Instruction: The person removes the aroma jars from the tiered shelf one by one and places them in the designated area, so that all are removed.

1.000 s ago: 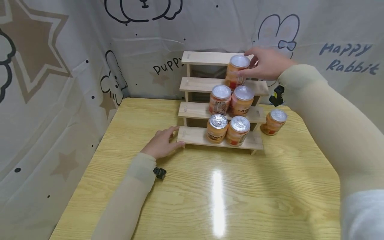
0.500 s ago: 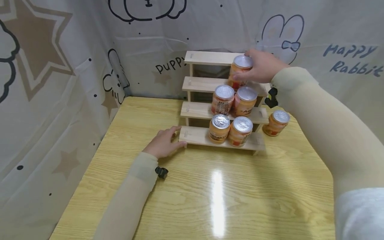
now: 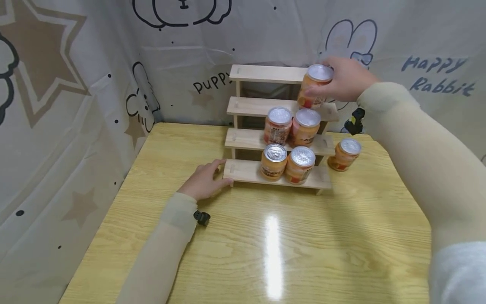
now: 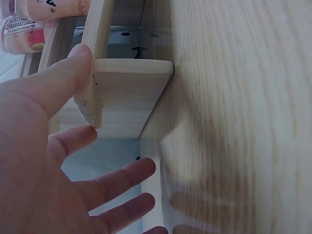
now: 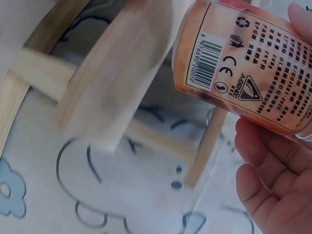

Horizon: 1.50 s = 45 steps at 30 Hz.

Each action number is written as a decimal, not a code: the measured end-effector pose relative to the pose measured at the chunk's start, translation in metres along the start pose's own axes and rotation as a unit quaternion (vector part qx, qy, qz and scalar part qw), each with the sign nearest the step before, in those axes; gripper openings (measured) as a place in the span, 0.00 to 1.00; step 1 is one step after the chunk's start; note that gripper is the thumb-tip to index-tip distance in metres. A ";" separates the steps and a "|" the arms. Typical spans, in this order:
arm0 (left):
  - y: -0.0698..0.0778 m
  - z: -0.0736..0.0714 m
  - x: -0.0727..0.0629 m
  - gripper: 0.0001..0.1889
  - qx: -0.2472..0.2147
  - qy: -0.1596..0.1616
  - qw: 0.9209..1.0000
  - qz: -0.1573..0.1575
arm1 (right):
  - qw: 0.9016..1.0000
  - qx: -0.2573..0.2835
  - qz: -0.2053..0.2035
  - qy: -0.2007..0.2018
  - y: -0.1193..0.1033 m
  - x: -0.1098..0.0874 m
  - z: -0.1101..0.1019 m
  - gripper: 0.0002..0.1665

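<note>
A stepped wooden shelf rack stands on the table. My left hand pinches its lowest board at the left end; in the left wrist view the thumb and index finger lie on that corner, other fingers spread. My right hand grips an orange can with a silver lid around its side, above the second board from the top; a barcode label shows on the can in the right wrist view. Two similar cans are on the lowest board, including a can, and two on the board above, including a can.
One more orange can stands on the table just right of the rack. Behind and to the left hangs a printed cloth with cartoon drawings. The rack's top board lies close to the back cloth.
My right hand has moved the can to the right and slightly up along the second board from the top. My left hand keeps its place at the rack's corner.
</note>
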<state>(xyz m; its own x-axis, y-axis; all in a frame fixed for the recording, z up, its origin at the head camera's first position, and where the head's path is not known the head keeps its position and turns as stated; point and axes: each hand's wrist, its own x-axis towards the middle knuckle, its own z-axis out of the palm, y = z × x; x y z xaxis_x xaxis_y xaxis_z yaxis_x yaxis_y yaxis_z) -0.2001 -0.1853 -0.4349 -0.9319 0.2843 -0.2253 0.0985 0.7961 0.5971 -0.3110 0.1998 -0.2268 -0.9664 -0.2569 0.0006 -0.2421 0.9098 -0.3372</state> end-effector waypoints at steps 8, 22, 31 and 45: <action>0.000 0.000 0.005 0.45 0.000 -0.002 1.000 0.002 | 0.999 -0.003 0.037 0.017 0.046 -0.027 -0.011 0.64; 0.001 -0.005 0.004 0.46 -0.007 -0.001 1.000 0.006 | 0.995 -0.013 0.099 0.004 0.139 -0.072 -0.004 0.59; 0.003 -0.005 0.002 0.47 -0.008 -0.001 1.000 0.011 | 0.992 -0.027 0.119 -0.006 0.188 -0.098 0.038 0.63; 0.001 0.000 0.002 0.48 0.000 -0.010 1.000 0.009 | 0.990 0.012 0.121 -0.067 0.202 -0.106 0.093 0.70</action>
<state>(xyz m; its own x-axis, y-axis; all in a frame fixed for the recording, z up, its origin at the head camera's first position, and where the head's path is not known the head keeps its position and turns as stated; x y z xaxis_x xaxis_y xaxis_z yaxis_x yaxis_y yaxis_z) -0.2017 -0.1839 -0.4345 -0.9226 0.3093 -0.2307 0.1144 0.7904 0.6019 -0.2499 0.3806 -0.3830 -0.9752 -0.0751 -0.2084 -0.0009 0.9422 -0.3351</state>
